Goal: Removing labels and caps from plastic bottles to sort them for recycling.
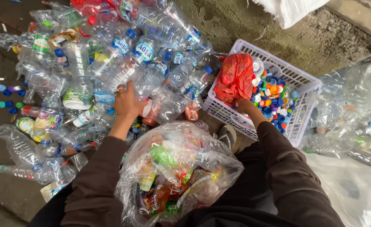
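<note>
Hands split — left hand (126, 101) on bottles (110, 63), right hand (243, 105) inside basket rim (273, 54).

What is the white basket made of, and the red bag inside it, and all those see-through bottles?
The white basket looks like hard moulded plastic: stiff lattice walls, matte white. The red bag under the right hand seems thin plastic film: crinkled, glossy, slightly translucent. The clear bottles by the left hand look like thin clear plastic: shiny, dented and crushed. The bottle caps seem to be solid coloured plastic.
</note>
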